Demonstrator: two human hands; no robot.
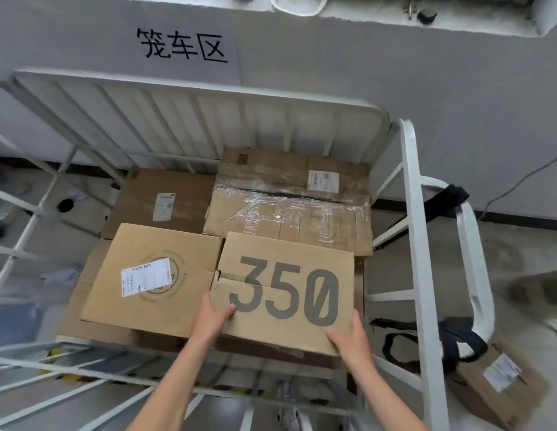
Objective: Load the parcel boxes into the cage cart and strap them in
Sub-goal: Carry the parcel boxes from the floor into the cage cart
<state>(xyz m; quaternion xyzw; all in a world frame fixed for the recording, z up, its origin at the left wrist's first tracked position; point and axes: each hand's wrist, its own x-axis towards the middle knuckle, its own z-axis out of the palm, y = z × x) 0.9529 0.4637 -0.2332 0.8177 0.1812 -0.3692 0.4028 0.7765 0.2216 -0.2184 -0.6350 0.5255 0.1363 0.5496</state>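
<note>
Two hands take the near corners of a flat tan cardboard box printed 350 (286, 290): left hand (213, 315) clamps it thumb-on-top, right hand (348, 337) seemingly likewise. It rests ahead of them on brown parcel boxes (165, 197) inside the white metal cage cart (409, 213). Likely light and stiff; the corners hold best.

In the cage cart (196, 91) before you, four parcel boxes show on top. The 350 box (286, 290) sits at the near right, touching the front-left box (152, 275) beside it. Behind them lie the rear-left box (165, 203), set lower than its neighbour, and the rear-right box (289, 209) against the cart's back panel. More cartons lie under the near pair.

Your left hand (213, 318) holds the 350 box's near-left corner, your right hand (348, 343) its near-right corner. Outside the cart, to your right, another box (501, 387) stands on the floor — a strap (457, 340) hangs on the cart's outer rail right beside it.
</note>
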